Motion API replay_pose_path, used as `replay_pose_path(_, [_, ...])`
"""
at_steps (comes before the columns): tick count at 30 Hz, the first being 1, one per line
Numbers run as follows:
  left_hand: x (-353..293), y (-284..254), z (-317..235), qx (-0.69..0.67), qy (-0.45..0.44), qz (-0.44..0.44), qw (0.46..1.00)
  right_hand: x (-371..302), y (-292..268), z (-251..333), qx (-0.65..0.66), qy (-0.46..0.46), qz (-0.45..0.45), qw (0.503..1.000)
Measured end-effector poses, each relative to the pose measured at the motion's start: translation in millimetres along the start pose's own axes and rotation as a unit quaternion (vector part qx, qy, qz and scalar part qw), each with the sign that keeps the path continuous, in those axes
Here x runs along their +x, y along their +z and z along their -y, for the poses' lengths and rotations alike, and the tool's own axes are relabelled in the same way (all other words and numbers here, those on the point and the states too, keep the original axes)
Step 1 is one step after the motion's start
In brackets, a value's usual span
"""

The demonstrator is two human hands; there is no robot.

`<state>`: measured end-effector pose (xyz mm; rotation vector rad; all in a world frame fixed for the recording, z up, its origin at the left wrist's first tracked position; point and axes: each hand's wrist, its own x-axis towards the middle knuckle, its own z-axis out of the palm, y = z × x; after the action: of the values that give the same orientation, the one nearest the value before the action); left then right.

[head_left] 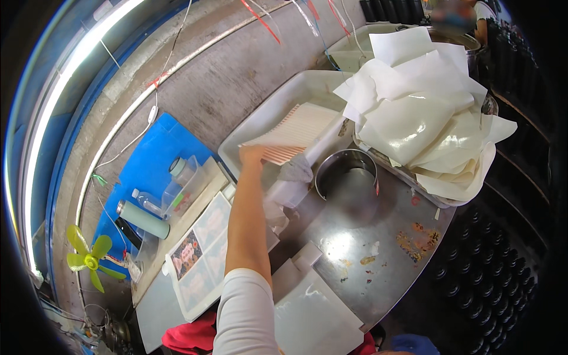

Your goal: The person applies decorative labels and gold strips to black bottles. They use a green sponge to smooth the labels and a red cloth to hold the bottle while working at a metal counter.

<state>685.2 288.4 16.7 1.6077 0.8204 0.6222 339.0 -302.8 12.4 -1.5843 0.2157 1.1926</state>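
Note:
My left hand (251,155) reaches into a long white tub (228,149) and is closed at the near left corner of a pale sheet with reddish stripes (290,129). Its fingertips are partly hidden by the sheet. The sheet lies slantwise in the tub, with more striped edges showing below it. Just right of the hand, a crumpled grey cloth (296,170) rests on a small white container (288,194) at the tub's near edge. My right hand does not show.
A steel pot (346,177) stands on the metal table (349,236). White sheets (408,118) heap up at the right. Leftward are a printed picture sheet (201,260), a green flask (144,219), a plastic bottle (148,202) and a yellow-green fan (90,261). White boards (316,319) lie near me.

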Motion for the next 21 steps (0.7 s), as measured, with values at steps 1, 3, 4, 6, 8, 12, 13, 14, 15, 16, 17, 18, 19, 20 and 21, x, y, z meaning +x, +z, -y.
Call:
replay_pose_path(1, [9.5, -11.3, 0.0, 0.011, -0.007, -0.022, 1.0, -2.1, 1.1, 12.3, -0.036, 0.018, -0.004, 0.999])
replay_pose_path(3, [3.5, -29.4, -0.8, 0.164, 0.034, -0.084, 0.982, -5.0, 3.4, 34.5, -0.102, 0.052, -0.011, 0.993])
replay_pose_path(4, [-24.5, -22.0, -27.3, 0.184, 0.066, -0.104, 0.975, 3.6, 2.6, -1.3, -0.039, 0.003, -0.012, 0.999])
replay_pose_path(6, [-45.5, 3.8, -58.3, 0.188, 0.118, -0.08, 0.972, 17.4, 0.5, -63.9, 0.097, -0.092, -0.011, 0.991])
replay_pose_path(8, [-43.6, -45.6, -71.7, 0.202, 0.139, -0.061, 0.968, 6.5, 4.6, -31.2, -0.033, -0.086, -0.019, 0.996])
replay_pose_path(12, [-164.1, -71.8, -151.4, 0.088, 0.204, 0.136, 0.965, 6.5, 3.0, -31.9, -0.025, -0.164, -0.03, 0.986])
replay_pose_path(13, [-208.4, -87.4, -174.0, 0.09, 0.212, 0.142, 0.963, 2.8, 8.3, -19.4, -0.09, -0.203, -0.056, 0.974])
replay_pose_path(14, [-243.7, -114.0, -181.4, 0.105, 0.233, 0.159, 0.954, 6.8, 10.7, -30.2, -0.095, -0.197, -0.053, 0.974])
replay_pose_path(15, [-270.5, -142.6, -187.1, 0.103, 0.252, 0.184, 0.944, 2.4, 16.1, -23.9, -0.098, -0.201, -0.043, 0.974])
replay_pose_path(16, [-301.8, -176.3, -191.6, 0.073, 0.27, 0.215, 0.936, -1.6, 26.2, -23.4, -0.087, -0.206, -0.033, 0.974])
replay_pose_path(17, [-330.9, -212.0, -193.6, 0.103, 0.272, 0.2, 0.936, -4.0, 36.5, -21.7, -0.076, -0.214, -0.024, 0.974])
replay_pose_path(18, [-360.9, -248.5, -197.0, 0.134, 0.275, 0.185, 0.934, -6.9, 50.0, -16.5, -0.072, -0.215, -0.006, 0.974])
replay_pose_path(19, [-392.4, -284.9, -205.7, 0.175, 0.286, 0.167, 0.927, -8.4, 66.7, -9.2, -0.061, -0.225, 0.018, 0.972])
replay_pose_path(20, [-418.2, -321.1, -194.6, 0.168, 0.271, 0.14, 0.938, -11.5, 84.4, -13.8, -0.091, -0.235, 0.025, 0.967])
replay_pose_path(21, [-443.1, -353.6, -192.2, 0.161, 0.268, 0.11, 0.944, -10.8, 101.6, -8.7, -0.094, -0.247, 0.044, 0.963])
